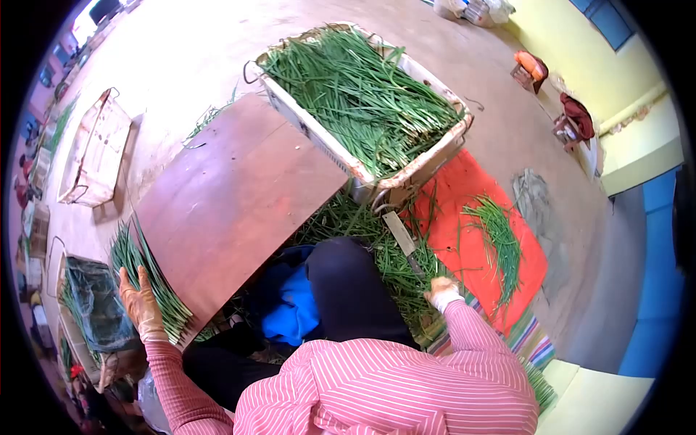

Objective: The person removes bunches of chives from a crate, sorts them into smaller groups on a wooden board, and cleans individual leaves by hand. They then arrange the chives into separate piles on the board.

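Note:
My left hand [141, 303], in a pale orange glove, lies against a bunch of long green stalks [161, 293] at the left edge of a brown board [235, 185]. Its fingers are stretched out along the outer side of the bunch. On the other side, my right hand [443, 293], gloved too, is closed around the dark handle of a wide-bladed knife [399, 233]. The blade points away from me, over loose green stalks and trimmings [395, 279] heaped beside my knee.
Ahead stands a white crate [304, 123] heaped with green stalks. A red sheet [464, 232] with a small bunch [500, 239] lies right. Another white crate [98, 152] sits far left; nearer is one with dark netting [101, 304]. Low stools [573, 123] line the wall.

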The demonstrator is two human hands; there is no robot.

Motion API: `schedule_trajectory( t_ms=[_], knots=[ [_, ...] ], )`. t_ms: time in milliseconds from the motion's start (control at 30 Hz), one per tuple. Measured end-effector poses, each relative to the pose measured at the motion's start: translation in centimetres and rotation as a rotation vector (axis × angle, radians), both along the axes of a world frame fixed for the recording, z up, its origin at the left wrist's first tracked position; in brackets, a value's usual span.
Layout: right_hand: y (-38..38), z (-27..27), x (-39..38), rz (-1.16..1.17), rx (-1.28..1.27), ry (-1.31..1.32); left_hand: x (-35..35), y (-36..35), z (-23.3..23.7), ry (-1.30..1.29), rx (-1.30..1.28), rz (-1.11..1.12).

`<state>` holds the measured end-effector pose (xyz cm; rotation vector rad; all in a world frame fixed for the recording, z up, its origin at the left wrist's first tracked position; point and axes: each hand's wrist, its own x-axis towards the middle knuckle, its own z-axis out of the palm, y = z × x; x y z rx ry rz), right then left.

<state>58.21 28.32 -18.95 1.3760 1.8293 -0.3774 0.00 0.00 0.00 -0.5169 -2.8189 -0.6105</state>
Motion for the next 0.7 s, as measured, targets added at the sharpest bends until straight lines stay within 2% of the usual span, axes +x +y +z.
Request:
schedule_trajectory(
  t_ms=[33,67,100,133,200,267,333,400,500,567,633,700],
  knots=[
    [-0.2,0.1,-1.1,0.003,0.167,0.189,0.2,1.4,1.0,0.022,-0.013,-0.045],
    [-0.4,-0.8,-2.1,0.038,0.459,0.539,0.9,2.6,2.0,0.022,0.004,-0.079],
    [0.6,2.4,2.1,0.022,0.521,0.638,6.0,4.2,0.5,-0.039,-0.037,-0.109],
    [2.8,3.2,-0.4,0.173,0.851,0.901,6.3,5.5,0.1,-0.038,0.012,-0.158],
    [8.0,7.3,-5.9,0.097,0.966,1.177,7.2,8.4,0.4,-0.012,0.07,-0.217],
    [12.9,9.7,-9.1,0.133,1.067,1.325,9.4,10.6,0.6,-0.052,0.107,-0.333],
    [17.2,11.4,-11.5,0.108,1.068,1.209,11.0,11.9,0.4,-0.07,0.096,-0.375],
    [22.6,10.1,-13.7,0.206,1.219,1.287,12.7,13.1,0.6,-0.1,0.081,-0.45],
    [28.9,9.0,-16.8,0.207,1.096,0.788,13.8,14.5,0.6,-0.09,0.036,-0.509],
    [31.1,8.4,-18.6,0.146,1.017,0.603,14.0,15.3,0.8,-0.124,0.02,-0.505],
    [32.4,7.8,-19.9,0.174,1.026,0.496,13.9,15.9,0.7,-0.129,-0.027,-0.543],
    [35.1,5.6,-20.2,0.275,0.999,0.552,13.9,16.5,0.4,-0.129,-0.04,-0.533]
  ],
)
